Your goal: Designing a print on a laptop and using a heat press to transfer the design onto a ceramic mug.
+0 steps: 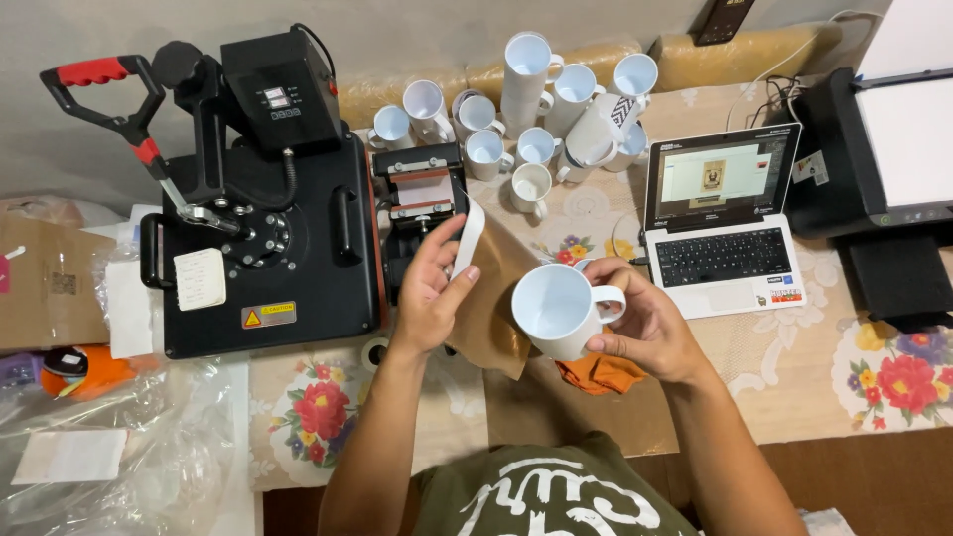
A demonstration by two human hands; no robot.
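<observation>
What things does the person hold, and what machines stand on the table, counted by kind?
Mug, right hand: 1
Brown paper, left hand: 1
Heat press: 1
Mug press: 1
Laptop: 1
Printer: 1
Total: 6

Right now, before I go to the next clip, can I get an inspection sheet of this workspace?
Surface: floral tablecloth, crowded.
Job's things: white mug; white paper strip over brown paper sheet.
Clutter: blank white mugs; orange cloth; plastic bags; cardboard box.
Grippers: right hand grips the mug's handle; left hand pinches the strip.
Cables: white cords behind the laptop.
Surroundings: black heat press; mug press; printer.
</observation>
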